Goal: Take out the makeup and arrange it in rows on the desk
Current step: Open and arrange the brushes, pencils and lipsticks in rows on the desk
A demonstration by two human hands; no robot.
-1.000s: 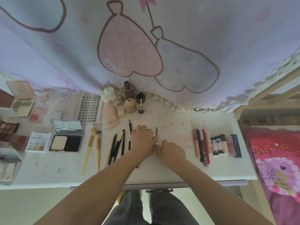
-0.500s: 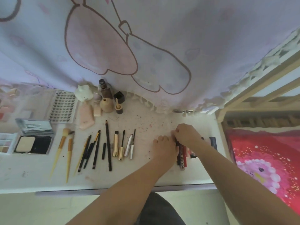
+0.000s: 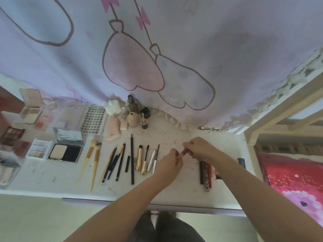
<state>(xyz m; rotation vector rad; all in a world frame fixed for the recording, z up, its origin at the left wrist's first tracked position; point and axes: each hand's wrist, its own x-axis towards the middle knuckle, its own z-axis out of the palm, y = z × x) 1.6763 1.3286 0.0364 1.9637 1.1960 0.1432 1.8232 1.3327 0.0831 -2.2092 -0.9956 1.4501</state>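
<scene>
Near the centre of the frame both hands meet over the white desk (image 3: 183, 194) and share 1 small pink-and-brown lip gloss tube (image 3: 183, 153). The left hand (image 3: 170, 160) pinches its pale lower end with curled fingers, and the right hand (image 3: 198, 148) grips its darker upper end; whether the tube touches the desk cannot be told. Just right of the hands, partly under the right forearm, a row of dark and red lipstick tubes (image 3: 206, 175) lies lengthwise on the desk. Left of the hands lie 2 mascara tubes (image 3: 139, 158) with their wands, a long black eye pencil (image 3: 132, 158), a cluster of slim dark brushes (image 3: 115, 163) and 2 wooden-handled makeup brushes (image 3: 90, 159). Further left sit an open powder compact (image 3: 65, 151) and a small white eyeshadow palette (image 3: 38, 151). At the back edge, centre, small bottles (image 3: 133, 117) stand beneath a lilac cartoon-printed curtain (image 3: 174, 49). A red patterned bed cover (image 3: 297, 182) fills the lower right.
</scene>
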